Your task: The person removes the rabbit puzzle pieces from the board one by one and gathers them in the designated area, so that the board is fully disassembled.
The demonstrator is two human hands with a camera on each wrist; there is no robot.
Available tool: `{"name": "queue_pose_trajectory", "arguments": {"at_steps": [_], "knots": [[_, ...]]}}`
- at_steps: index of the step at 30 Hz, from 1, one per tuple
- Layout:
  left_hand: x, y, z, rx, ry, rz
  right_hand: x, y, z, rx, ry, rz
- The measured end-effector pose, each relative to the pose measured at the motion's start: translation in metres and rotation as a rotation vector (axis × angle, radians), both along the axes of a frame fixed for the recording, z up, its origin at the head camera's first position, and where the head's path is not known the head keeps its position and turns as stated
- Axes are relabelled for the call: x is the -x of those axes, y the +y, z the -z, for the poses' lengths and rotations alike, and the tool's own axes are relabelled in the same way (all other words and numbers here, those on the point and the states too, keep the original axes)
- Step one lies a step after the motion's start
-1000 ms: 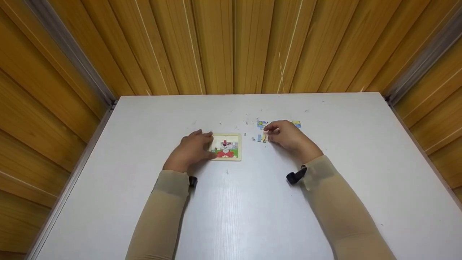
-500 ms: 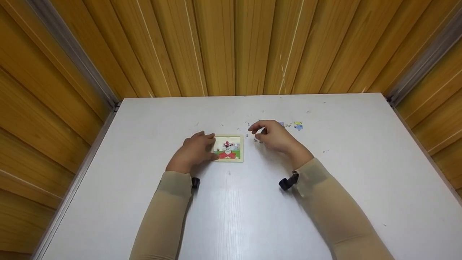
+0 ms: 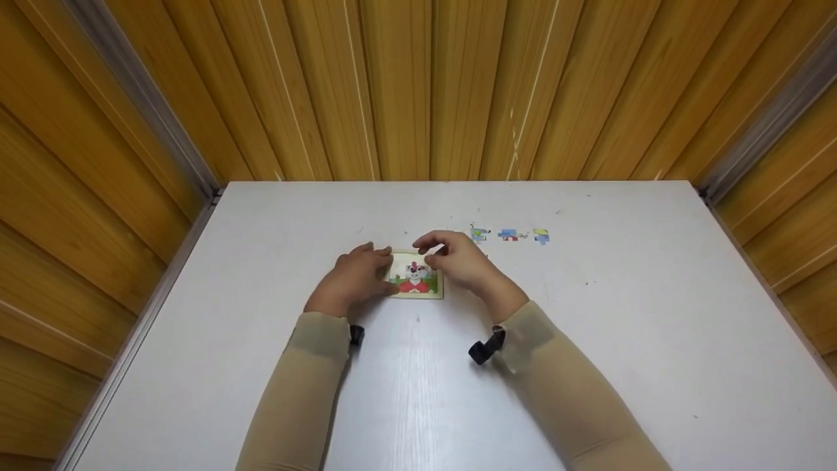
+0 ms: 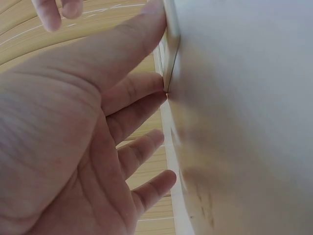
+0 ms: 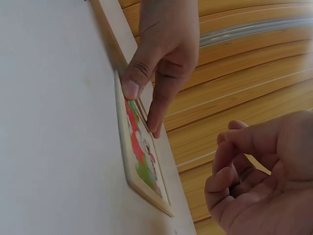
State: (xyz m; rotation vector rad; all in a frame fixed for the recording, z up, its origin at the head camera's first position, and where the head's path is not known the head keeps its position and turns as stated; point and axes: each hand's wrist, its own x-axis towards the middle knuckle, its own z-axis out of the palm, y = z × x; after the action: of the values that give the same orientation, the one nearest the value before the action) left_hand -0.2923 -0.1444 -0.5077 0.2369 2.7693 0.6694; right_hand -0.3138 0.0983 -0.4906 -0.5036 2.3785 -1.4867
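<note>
Left hand (image 3: 353, 278): spread wide at the frame's left end, thumb resting on the near side, forefinger at the far corner.

Puzzle frame (image 3: 418, 296): flat on the counter (image 3: 621, 314), between both hands; pale, thin, seemingly wooden; probably light, stiff and apt to slide; best held by the rim, off the picture (image 3: 414, 286) (white face, red below; upper part unfilled).

Right hand (image 3: 461, 265): raised over the frame's far right corner, fingers curled narrow; impossible to tell whether holding a piece.

Green-and-blue piece (image 3: 479, 234): just past the right hand, partly screened by the knuckles.

Blue-and-red piece (image 3: 508, 235): farther right; likely small, hard, best pinched by opposite edges.

Yellow-and-blue piece (image 3: 541, 235): rightmost.

Slatted wall (image 3: 399, 91): behind, full width.

Chief obstruction: the right hand, masking that far corner.
</note>
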Motion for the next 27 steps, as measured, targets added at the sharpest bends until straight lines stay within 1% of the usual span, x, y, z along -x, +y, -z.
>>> {"name": "queue_pose_trajectory", "arguments": {"at_steps": [4,10,12,15,20,22,27], "knots": [[-0.001,-0.002,0.0,0.002,0.013,0.001,0.0,-0.008,0.012,-0.021,0.023,0.001],[-0.002,-0.002,0.001,0.005,0.023,0.003,-0.001,-0.014,0.025,-0.019,-0.073,-0.025],[-0.003,-0.002,0.001,0.004,0.021,0.004,-0.002,-0.015,0.028,-0.033,-0.081,-0.037],[-0.003,-0.002,0.0,0.003,0.015,-0.003,-0.004,-0.015,0.03,-0.102,-0.031,-0.041],[-0.001,-0.002,0.001,0.008,0.024,0.016,-0.005,-0.014,0.031,-0.215,0.053,-0.063],[-0.001,-0.001,0.002,0.01,0.029,0.023,-0.006,-0.014,0.032,-0.249,0.074,-0.077],[-0.001,0.0,0.002,0.002,0.017,0.012,-0.007,-0.014,0.033,-0.306,0.102,-0.094]]}}
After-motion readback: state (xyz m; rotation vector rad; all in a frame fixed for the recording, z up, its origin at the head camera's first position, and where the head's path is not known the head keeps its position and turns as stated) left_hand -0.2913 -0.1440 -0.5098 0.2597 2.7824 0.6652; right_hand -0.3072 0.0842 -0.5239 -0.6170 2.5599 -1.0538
